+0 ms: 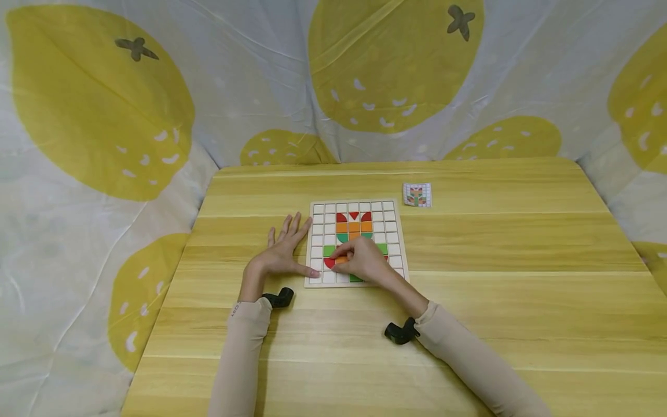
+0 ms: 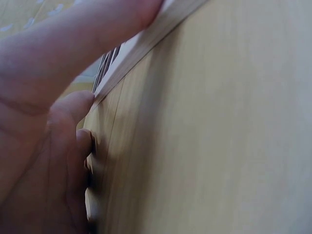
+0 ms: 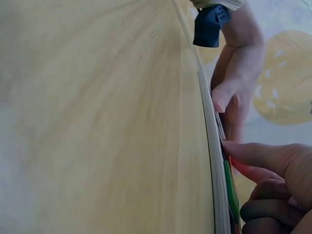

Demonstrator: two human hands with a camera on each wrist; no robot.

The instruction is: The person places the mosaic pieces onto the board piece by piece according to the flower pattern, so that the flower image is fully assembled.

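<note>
A wooden grid board (image 1: 307, 284) lies on the table, with cream squares and coloured tiles in a pattern. My left hand (image 1: 278, 255) spreads beside its left edge, thumb resting on the lower-left corner and fingers reaching along the side. In the left wrist view the thumb (image 2: 73, 44) lies over the board's rim. Over the lower rows, my right hand (image 1: 365, 260) pinches a red rounded tile (image 1: 329, 263) between thumb and index finger, low in the grid. It hides several tiles beneath it. A green tile (image 3: 229, 187) shows near those fingers in the right wrist view.
A small printed card (image 1: 417, 195) with a similar coloured pattern lies beyond the board's upper right. The wooden table (image 1: 521, 243) extends around the board. A lemon-print cloth (image 1: 250, 69) hangs behind and at the sides. Black wrist devices (image 1: 400, 331) sit at both sleeves.
</note>
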